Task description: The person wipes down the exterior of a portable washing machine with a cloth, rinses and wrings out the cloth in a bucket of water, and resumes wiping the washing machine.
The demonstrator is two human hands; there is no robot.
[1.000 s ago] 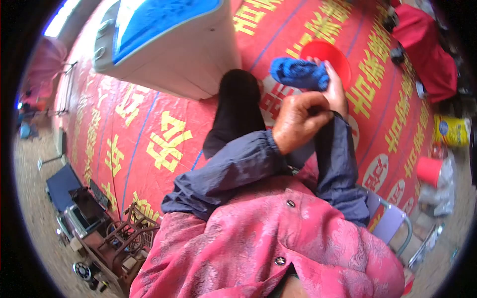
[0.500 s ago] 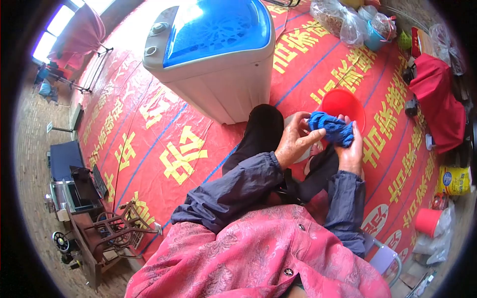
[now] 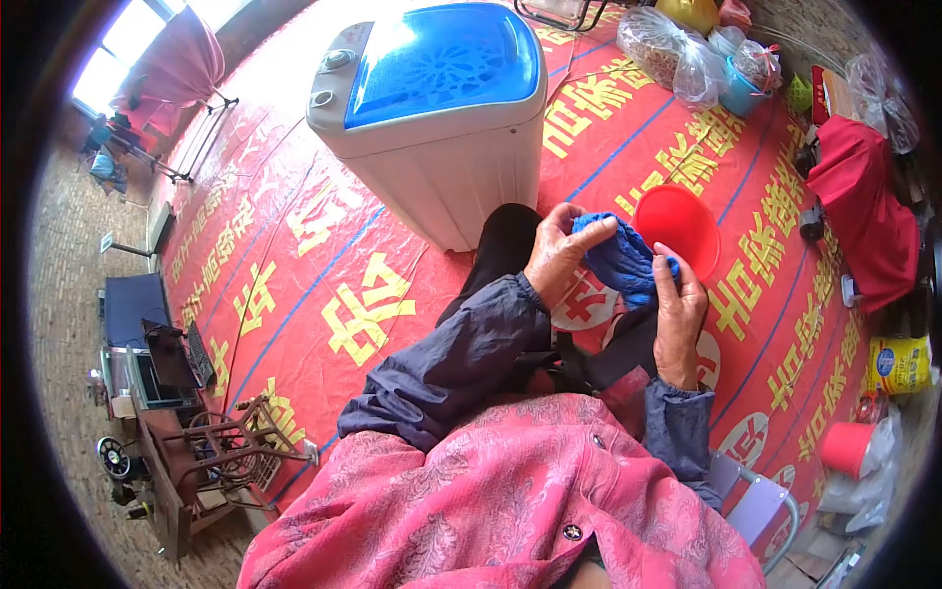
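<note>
A blue cloth [image 3: 625, 263] hangs stretched between my two hands, above my lap. My left hand [image 3: 559, 253] pinches its left end between thumb and fingers. On the other side, my right hand [image 3: 679, 319] grips the right end, thumb uppermost. Just behind the cloth stands a red bucket [image 3: 679, 228] on the floor, its rim partly covered by the cloth and my right fingers. Beyond my knees is a white washing machine [image 3: 446, 177] with a blue see-through lid [image 3: 446, 64], which is down.
Red sheeting with yellow characters [image 3: 368, 304] covers the floor. At left are a brown wooden chair [image 3: 231, 447] and a dark monitor [image 3: 172, 355]. Filled plastic bags [image 3: 677, 54], a dark red cloth [image 3: 863, 211] and a second red bucket [image 3: 846, 447] line the right side.
The blue cloth was bunched up in my hands and is now spread out between them. My left hand has moved left and my right hand has turned. The view has shifted slightly.
</note>
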